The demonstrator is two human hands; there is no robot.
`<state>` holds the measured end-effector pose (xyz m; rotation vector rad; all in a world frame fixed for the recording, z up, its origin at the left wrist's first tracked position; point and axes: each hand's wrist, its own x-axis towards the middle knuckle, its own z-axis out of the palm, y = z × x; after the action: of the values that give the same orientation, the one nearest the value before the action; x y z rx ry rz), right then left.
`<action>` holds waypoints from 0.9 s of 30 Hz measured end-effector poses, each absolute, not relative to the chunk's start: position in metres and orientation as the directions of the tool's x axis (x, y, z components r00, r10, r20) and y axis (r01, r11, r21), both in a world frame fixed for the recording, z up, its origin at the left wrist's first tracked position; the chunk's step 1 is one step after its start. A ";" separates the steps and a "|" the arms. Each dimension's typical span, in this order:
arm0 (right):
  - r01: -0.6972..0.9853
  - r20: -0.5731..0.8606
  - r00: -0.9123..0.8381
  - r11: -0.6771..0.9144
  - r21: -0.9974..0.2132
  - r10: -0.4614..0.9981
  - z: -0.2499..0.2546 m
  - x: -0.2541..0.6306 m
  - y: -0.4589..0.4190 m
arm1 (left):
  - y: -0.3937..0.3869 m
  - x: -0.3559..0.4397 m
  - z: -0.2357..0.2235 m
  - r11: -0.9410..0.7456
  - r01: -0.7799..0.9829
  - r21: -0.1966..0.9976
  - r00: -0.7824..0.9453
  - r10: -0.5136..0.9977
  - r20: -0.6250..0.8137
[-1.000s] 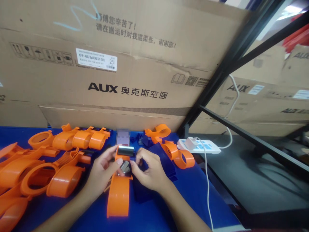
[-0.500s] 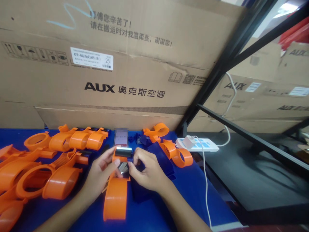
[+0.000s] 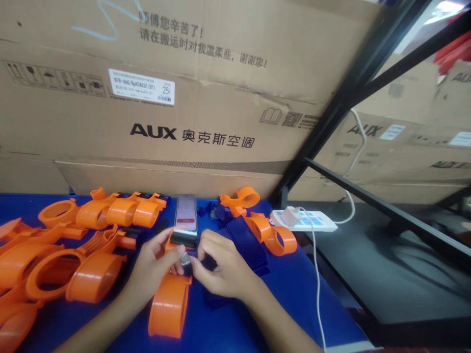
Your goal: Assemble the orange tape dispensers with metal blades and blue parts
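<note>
An orange tape dispenser (image 3: 170,309) is held over the blue table, its ring toward me and its toothed black cutting head (image 3: 183,239) pointing away. My left hand (image 3: 158,257) is closed round the left side of the dispenser, with the thumb near a small silvery metal piece (image 3: 185,260) below the head. My right hand (image 3: 221,264) is closed in a pinch at the head's right edge, thumb tip beside the metal piece. Whatever lies between the right fingertips is mostly hidden. Close behind the dispenser lies a phone (image 3: 186,214) with a lit screen.
Several orange dispensers (image 3: 93,277) cover the table's left side, and a few more (image 3: 280,240) lie right of centre. Dark blue flat pieces (image 3: 248,245) rest beside my right hand. A white power strip (image 3: 316,220) with a cable stands near the black frame (image 3: 342,93). Cardboard boxes (image 3: 198,108) rise behind.
The dispenser has tilted, its ring swinging left while the head shifts slightly left and down. My right hand has moved with it. More of the phone shows, and its screen looks different.
</note>
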<state>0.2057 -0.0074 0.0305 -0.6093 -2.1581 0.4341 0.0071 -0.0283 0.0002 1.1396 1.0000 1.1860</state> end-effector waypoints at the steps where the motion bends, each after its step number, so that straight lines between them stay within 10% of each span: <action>1: 0.264 0.636 -0.538 0.827 -0.496 0.554 0.031 0.206 -0.008 | -0.029 0.008 0.001 0.015 -0.156 0.988 0.119 0.993 0.004; 27: 0.271 0.566 -0.563 0.781 -0.562 0.602 0.037 0.209 -0.008 | -0.031 0.012 0.004 0.053 -0.196 0.979 0.110 0.993 -0.032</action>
<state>0.2092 -0.0076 0.0369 -0.6458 -2.1789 0.5365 0.0119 -0.0306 0.0037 1.0800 1.0060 1.1886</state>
